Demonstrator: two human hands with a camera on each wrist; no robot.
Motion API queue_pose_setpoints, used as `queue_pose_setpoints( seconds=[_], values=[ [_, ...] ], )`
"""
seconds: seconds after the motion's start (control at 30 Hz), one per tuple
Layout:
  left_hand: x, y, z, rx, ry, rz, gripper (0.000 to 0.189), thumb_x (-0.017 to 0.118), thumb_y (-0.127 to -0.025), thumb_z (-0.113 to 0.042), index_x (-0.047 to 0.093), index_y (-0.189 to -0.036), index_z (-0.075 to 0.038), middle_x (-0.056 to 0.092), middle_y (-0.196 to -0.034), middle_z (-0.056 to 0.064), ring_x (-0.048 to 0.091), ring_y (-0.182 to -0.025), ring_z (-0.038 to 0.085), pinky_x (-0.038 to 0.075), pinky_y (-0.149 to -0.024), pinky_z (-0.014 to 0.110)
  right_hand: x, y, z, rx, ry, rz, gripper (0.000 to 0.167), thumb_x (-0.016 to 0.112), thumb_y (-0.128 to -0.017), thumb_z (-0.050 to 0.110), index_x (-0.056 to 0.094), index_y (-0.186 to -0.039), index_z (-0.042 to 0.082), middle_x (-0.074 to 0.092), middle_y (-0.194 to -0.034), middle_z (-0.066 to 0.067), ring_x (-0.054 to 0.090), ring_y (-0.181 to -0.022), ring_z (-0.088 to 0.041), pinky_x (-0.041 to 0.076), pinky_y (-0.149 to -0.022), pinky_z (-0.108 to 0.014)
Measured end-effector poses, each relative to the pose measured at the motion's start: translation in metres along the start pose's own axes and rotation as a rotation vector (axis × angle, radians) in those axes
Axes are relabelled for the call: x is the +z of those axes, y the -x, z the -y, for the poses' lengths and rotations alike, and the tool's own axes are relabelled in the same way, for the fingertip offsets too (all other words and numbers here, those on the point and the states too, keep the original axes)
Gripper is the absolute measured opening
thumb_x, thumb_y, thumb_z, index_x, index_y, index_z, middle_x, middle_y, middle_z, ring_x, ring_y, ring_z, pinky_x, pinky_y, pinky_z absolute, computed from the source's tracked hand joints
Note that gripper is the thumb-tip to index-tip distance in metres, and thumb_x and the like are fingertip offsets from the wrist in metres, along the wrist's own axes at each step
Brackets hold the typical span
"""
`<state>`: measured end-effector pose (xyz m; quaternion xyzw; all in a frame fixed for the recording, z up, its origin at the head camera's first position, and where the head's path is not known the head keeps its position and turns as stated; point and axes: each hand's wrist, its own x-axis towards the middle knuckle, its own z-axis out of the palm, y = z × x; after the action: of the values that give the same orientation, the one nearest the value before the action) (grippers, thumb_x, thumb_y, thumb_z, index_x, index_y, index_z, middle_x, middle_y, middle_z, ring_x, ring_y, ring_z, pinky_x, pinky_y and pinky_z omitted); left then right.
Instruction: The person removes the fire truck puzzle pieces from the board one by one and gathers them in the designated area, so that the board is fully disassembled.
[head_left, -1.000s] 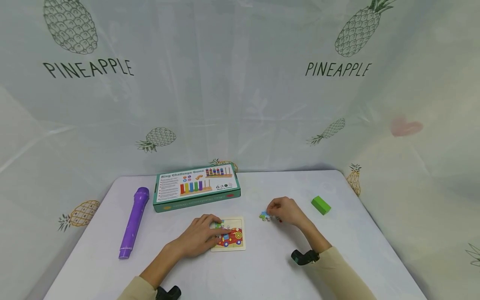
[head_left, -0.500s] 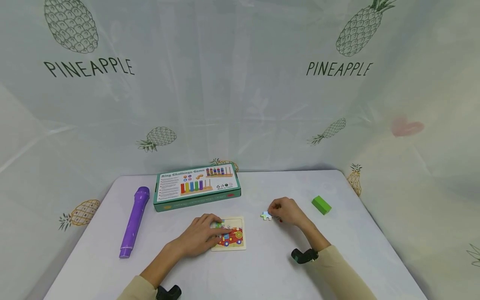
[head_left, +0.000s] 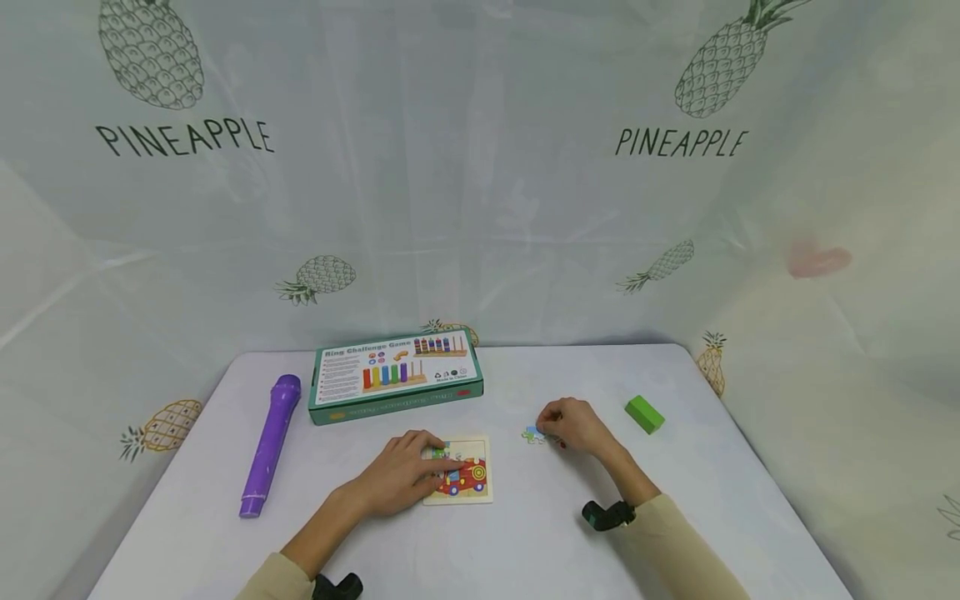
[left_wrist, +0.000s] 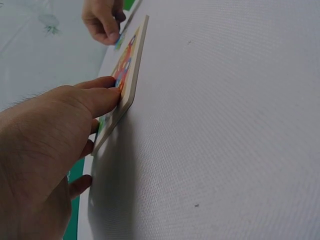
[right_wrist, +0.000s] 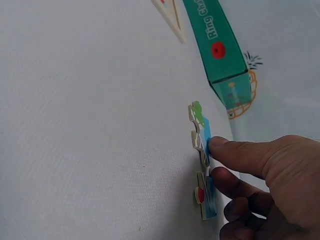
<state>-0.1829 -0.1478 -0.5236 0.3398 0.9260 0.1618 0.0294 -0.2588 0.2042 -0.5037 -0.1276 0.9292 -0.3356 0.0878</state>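
Observation:
My left hand lies over the left part of a small square wooden jigsaw board. Its fingers are spread, with the index finger across the picture of a red vehicle. The left wrist view has the thumb at the board's near edge. To the right of the board, my right hand pinches a blue and green jigsaw piece close over the table, thumb tip on its blue edge. A second jigsaw piece, blue with a red spot, is right below the fingertips and partly hidden by the hand in the head view.
A green Ring Challenge Game box lies at the back of the white table. On the left is a purple microphone-shaped stick. A green block sits right of my right hand. A pineapple-print sheet hangs behind.
The jigsaw piece at my right fingertips tilts: its face looked blue and green, then pale, and now blue again. Both hands stay in nearly the same place.

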Motion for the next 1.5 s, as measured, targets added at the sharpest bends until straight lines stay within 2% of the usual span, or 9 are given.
queue_pose_setpoints(
  seconds=[0.77,0.93,1.03,1.2,1.3,1.5],
  values=[
    [0.003,0.002,-0.001,0.002,-0.01,-0.001,0.041,0.057,-0.102,-0.035,0.053,-0.14,-0.051,0.053,-0.141,-0.002,0.042,-0.129,0.022,0.035,-0.105,0.053,0.006,-0.002,-0.007,-0.011,-0.011,0.005,0.005,0.073,-0.093,0.015,0.072,-0.087,0.016,0.062,-0.079,0.003,0.055,-0.058,-0.012,0.047,-0.052,-0.028],
    [0.001,0.003,-0.001,0.002,0.0,-0.002,0.043,0.058,-0.102,-0.03,0.054,-0.14,-0.051,0.054,-0.14,-0.004,0.044,-0.129,0.021,0.037,-0.103,0.053,0.006,-0.001,-0.004,-0.017,0.003,-0.03,0.006,0.073,-0.092,0.015,0.072,-0.087,0.016,0.061,-0.084,0.002,0.055,-0.061,-0.012,0.047,-0.053,-0.028],
    [-0.001,0.003,0.001,0.004,0.002,-0.009,0.041,0.059,-0.102,-0.031,0.056,-0.138,-0.051,0.055,-0.139,-0.005,0.045,-0.129,0.021,0.039,-0.103,0.054,0.008,0.0,0.0,-0.026,0.019,-0.066,0.005,0.074,-0.092,0.016,0.073,-0.087,0.015,0.06,-0.085,0.002,0.055,-0.065,-0.013,0.047,-0.053,-0.028],
    [-0.001,0.002,0.004,0.018,0.001,-0.026,0.039,0.061,-0.101,-0.034,0.058,-0.136,-0.05,0.056,-0.138,-0.007,0.046,-0.13,0.02,0.04,-0.102,0.052,0.013,-0.001,0.011,-0.042,0.042,-0.096,0.005,0.075,-0.091,0.017,0.074,-0.086,0.014,0.061,-0.084,0.003,0.052,-0.074,-0.013,0.046,-0.062,-0.029],
    [0.0,0.0,0.005,0.016,0.006,-0.041,0.037,0.063,-0.1,-0.035,0.06,-0.134,-0.049,0.057,-0.136,-0.007,0.046,-0.129,0.019,0.041,-0.101,0.05,0.018,-0.001,0.02,-0.045,0.032,-0.09,0.006,0.076,-0.09,0.017,0.074,-0.086,0.014,0.06,-0.084,0.003,0.052,-0.076,-0.014,0.046,-0.065,-0.03],
    [-0.002,0.0,0.003,-0.029,0.033,-0.044,0.033,0.066,-0.098,-0.037,0.065,-0.129,-0.047,0.057,-0.134,-0.007,0.048,-0.128,0.019,0.041,-0.102,0.05,0.034,-0.002,0.039,-0.084,0.021,-0.051,0.008,0.075,-0.091,0.019,0.074,-0.089,0.011,0.061,-0.086,0.004,0.053,-0.078,-0.014,0.047,-0.068,-0.03]
  ],
)
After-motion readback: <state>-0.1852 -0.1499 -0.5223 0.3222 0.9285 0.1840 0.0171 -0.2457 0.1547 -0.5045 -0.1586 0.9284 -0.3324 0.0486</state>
